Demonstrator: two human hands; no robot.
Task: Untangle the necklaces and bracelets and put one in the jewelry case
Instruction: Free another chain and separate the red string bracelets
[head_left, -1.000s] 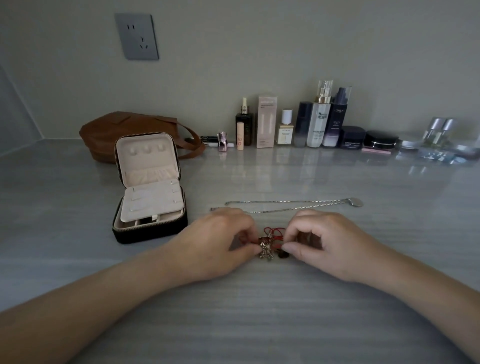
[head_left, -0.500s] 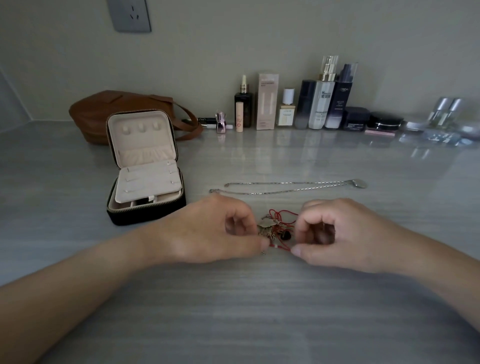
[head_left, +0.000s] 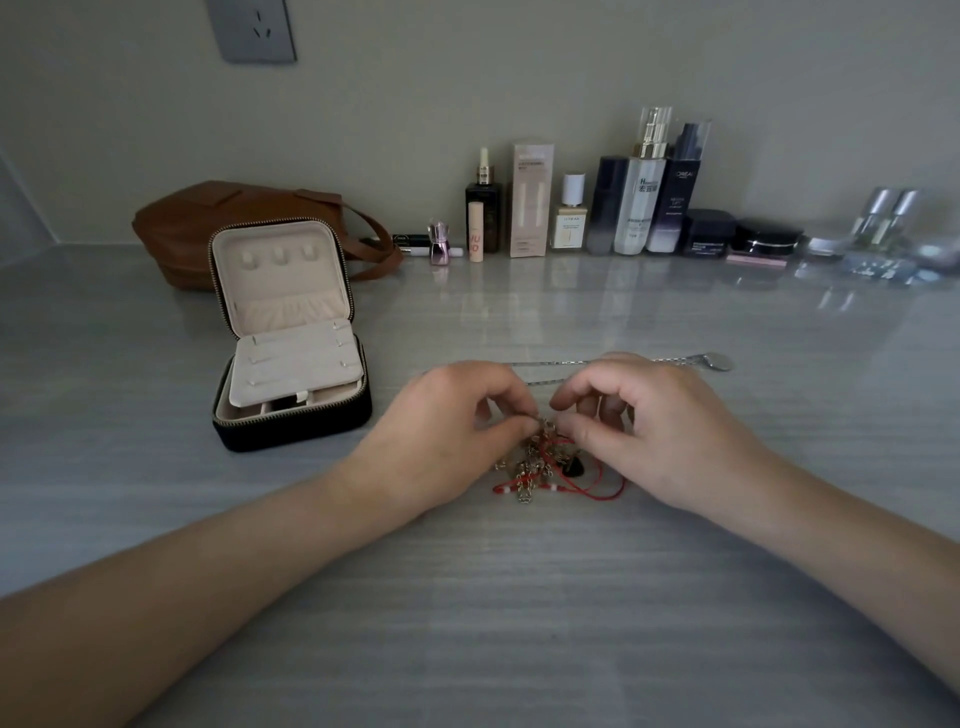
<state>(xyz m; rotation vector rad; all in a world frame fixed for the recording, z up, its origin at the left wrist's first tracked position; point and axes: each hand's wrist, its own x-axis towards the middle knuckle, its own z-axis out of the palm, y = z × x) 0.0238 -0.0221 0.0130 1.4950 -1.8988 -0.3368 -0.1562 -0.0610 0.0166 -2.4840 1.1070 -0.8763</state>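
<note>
Hands: left hand (head_left: 447, 431) and right hand (head_left: 660, 431) each pinch the top of the tangle (head_left: 550, 467) | Tangle: red cord and gold chain on the bench (head_left: 519, 597), between both hands, trailing toward the person | Jewelry case (head_left: 291, 364): open, off to the left, nearer the left hand

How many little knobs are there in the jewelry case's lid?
3, in a row near the top of the jewelry case lid: left knob, middle knob, right knob. None seems hidden.

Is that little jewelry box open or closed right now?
Open. The jewelry case has its lid standing up, showing the cream lining and compartments.
</note>
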